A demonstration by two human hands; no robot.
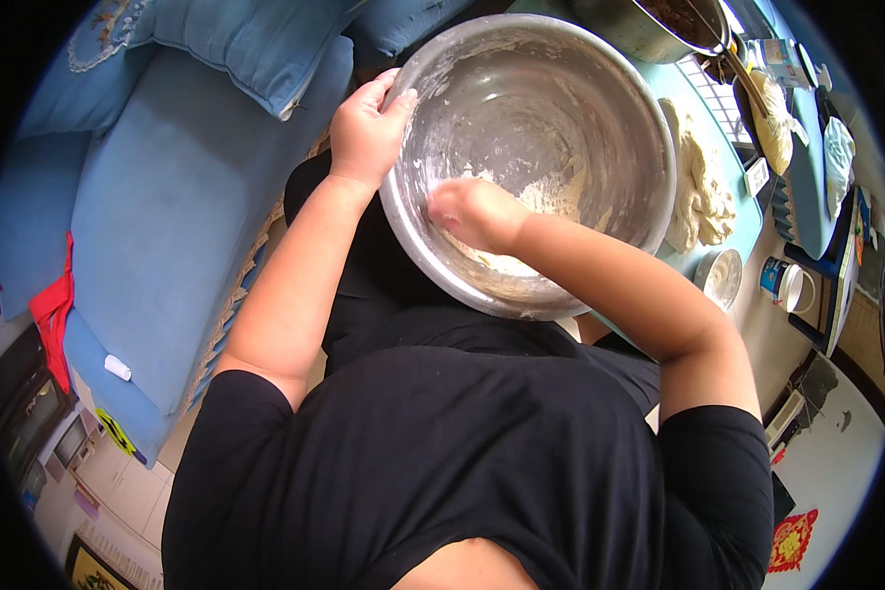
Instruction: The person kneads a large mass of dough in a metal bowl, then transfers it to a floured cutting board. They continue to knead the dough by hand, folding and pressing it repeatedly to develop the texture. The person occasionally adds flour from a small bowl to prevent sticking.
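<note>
A large stainless steel basin [619,103] rests tilted over my lap, its inner wall streaked with flour. My left hand [369,133] grips its rim at the upper left, with the thumb over the edge. Down inside the basin, my right hand [479,212] is curled against the lower left wall. Motion blurs it, and its fingertips are hidden, so I cannot tell whether it holds anything. Crumbly flour and dough scraps [557,198] cling to the basin's bottom around that hand. A soft mass of pale dough [697,181] lies just right of the basin.
The dough lies on a light blue-green tabletop [741,210]. Near it stand a small bowl with white residue [719,279] and a metal pot [634,33] with dark contents. A white bucket [789,286] is farther right. A blue sofa [169,199] fills the left side.
</note>
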